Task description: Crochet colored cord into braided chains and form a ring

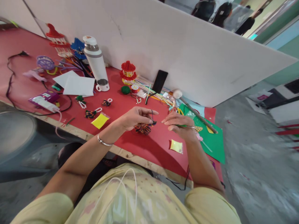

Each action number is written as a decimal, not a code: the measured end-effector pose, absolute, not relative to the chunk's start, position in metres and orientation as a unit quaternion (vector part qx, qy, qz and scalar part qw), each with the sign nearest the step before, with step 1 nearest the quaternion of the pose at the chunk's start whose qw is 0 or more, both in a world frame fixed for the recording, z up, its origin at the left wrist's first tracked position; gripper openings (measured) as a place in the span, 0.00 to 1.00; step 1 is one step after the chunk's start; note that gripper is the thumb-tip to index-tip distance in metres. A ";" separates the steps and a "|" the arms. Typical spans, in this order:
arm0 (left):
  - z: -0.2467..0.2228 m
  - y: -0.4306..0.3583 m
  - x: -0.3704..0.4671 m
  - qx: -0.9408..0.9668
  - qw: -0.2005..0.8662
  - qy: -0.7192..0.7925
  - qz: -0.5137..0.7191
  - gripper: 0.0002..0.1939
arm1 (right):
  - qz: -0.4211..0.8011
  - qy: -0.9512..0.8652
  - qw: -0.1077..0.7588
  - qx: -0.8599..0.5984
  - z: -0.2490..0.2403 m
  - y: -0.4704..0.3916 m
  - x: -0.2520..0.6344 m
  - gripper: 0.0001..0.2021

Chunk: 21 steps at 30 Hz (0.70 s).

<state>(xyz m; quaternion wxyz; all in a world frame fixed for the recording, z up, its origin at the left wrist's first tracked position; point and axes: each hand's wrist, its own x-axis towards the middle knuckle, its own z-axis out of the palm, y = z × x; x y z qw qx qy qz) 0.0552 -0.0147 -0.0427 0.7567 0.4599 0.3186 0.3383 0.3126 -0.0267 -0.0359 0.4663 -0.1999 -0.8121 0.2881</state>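
My left hand (137, 118) is closed on a small piece of dark multicoloured yarn work, and a dark strand loops up near its forefinger. The multicoloured yarn bundle (143, 129) hangs just under that hand, over the red table. In my right hand (178, 122) is a thin crochet hook with a green handle (181, 125), its metal end pointing right past the palm. The two hands are apart, a short gap between their fingertips. Below my right hand lies a small pale yellow packet (177, 146).
On the red table (144, 152) stand a white bottle (95, 60), a cup (102, 85), a red lantern craft (128, 73) and a leaning phone (160, 81). White papers (79, 85), beaded yarn pieces and a power strip (45, 103) lie left; a green sheet (216, 143) lies right.
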 end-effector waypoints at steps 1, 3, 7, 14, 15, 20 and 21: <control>-0.042 -0.015 0.055 0.460 0.759 0.318 0.333 0.25 | 0.288 -0.816 0.460 -0.197 -0.035 -0.027 0.313 0.10; -0.042 -0.014 0.055 0.461 0.762 0.317 0.327 0.25 | 0.289 -0.822 0.450 -0.195 -0.033 -0.029 0.313 0.11; -0.043 -0.013 0.056 0.473 0.758 0.313 0.321 0.24 | 0.301 -0.824 0.439 -0.193 -0.029 -0.030 0.315 0.10; -0.043 -0.016 0.062 0.500 0.731 0.303 0.353 0.23 | 0.386 -0.722 0.516 -0.251 -0.050 -0.031 0.311 0.07; -0.043 -0.018 0.064 0.510 0.715 0.302 0.370 0.24 | 0.407 -0.683 0.542 -0.271 -0.058 -0.033 0.306 0.09; -0.048 -0.025 0.080 0.558 0.580 0.352 0.479 0.25 | 0.444 -0.527 0.645 -0.330 -0.094 -0.043 0.271 0.14; -0.049 -0.026 0.083 0.556 0.560 0.365 0.494 0.25 | 0.411 -0.533 0.659 -0.337 -0.096 -0.046 0.265 0.13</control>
